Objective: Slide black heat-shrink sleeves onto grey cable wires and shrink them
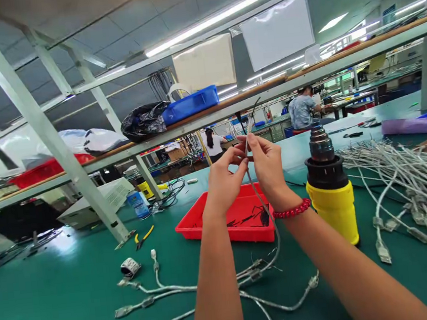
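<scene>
Pinching a grey cable (260, 196) between them, the left hand (223, 177) and right hand (266, 162) are raised above the green bench (60, 298), fingertips closed on the cable's upper end. What sits at that end is hard to make out: thin dark wires stick up past the fingers against the shelf edge, too small to tell apart. Each grip is shut on the cable, thumbs and forefingers meeting near its tip. The cable hangs down between the wrists, passes in front of a red tray (238, 218) and curves to the bench, where it joins other loose cables (155, 293) with plugs; where one ends and the next begins cannot be told. The left forearm covers part of that bunch. Dark bits lie in the tray, unclear. A red bead bracelet (293, 209) circles the right wrist.

Just right of the right hand stands a yellow and black tool (328, 183), upright, metal nozzle on top. Behind it a big pile of grey cables (410, 185) runs off the right edge. Left on the bench lie yellow pliers (144, 237), near a shelf post. On the shelf above are a blue bin (190, 104) and a black bag (142, 120). Two other people (302, 109) sit far back, facing away.
</scene>
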